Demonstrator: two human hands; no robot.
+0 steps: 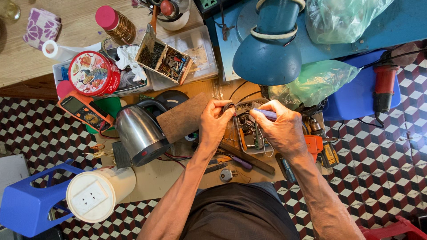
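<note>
My left hand (214,123) pinches a small dark part with thin wires (229,107) between thumb and fingers, above a low workbench. My right hand (280,129) grips a blue-handled tool (265,114) whose tip points toward that part. Both hands hover over a small metal tray (249,133) of screws and odd bits. A steel electric kettle (140,131) lies on its side just left of my left hand, beside a brown board (182,118).
A blue desk lamp (269,49) hangs over the bench. An orange multimeter (84,110), a round red tin (92,73), a parts box (165,60), a green plastic bag (316,82), a red power tool (383,89), a white cylinder with a socket (95,195) and a blue stool (31,204) surround me.
</note>
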